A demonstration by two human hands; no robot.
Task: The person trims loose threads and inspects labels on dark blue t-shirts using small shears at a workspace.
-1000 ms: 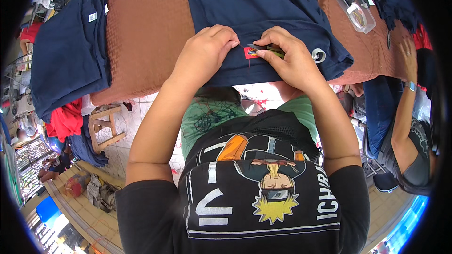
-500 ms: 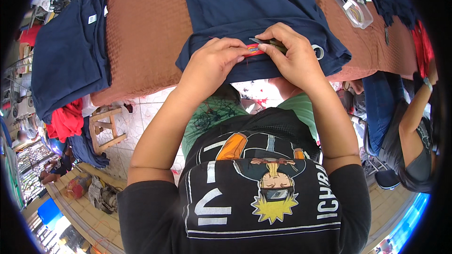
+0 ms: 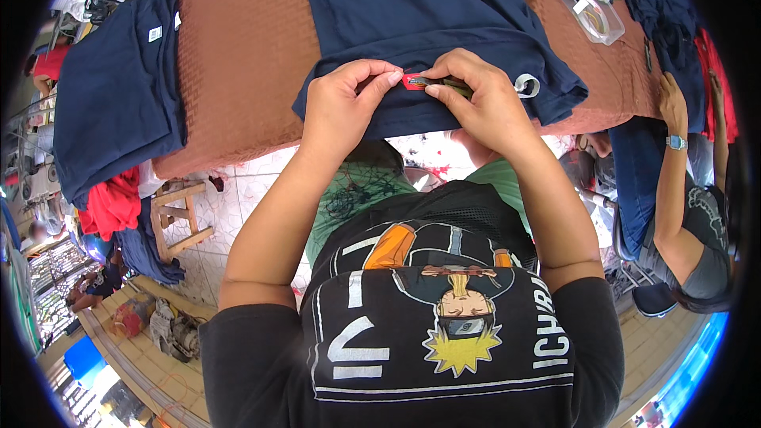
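A dark navy garment lies over the brown-covered table, its folded near part under both hands. A small red label sits on that fold. My left hand is closed, thumb and forefinger pinched at the label's left end; whether they grip label, thread or cloth is too small to tell. My right hand is closed around small thread snips, whose dark blade lies across the label. A whitish loop shows on the cloth beside my right hand.
Folded navy garments hang over the table's left end. A clear plastic box with a roll inside rests at the far right, near more dark cloth. At right, a co-worker's arm reaches to the table. A wooden stool stands below left.
The snips' blade has moved left and down over the label. My left hand has shifted slightly left. The co-worker's hand has come up to the table edge at right.
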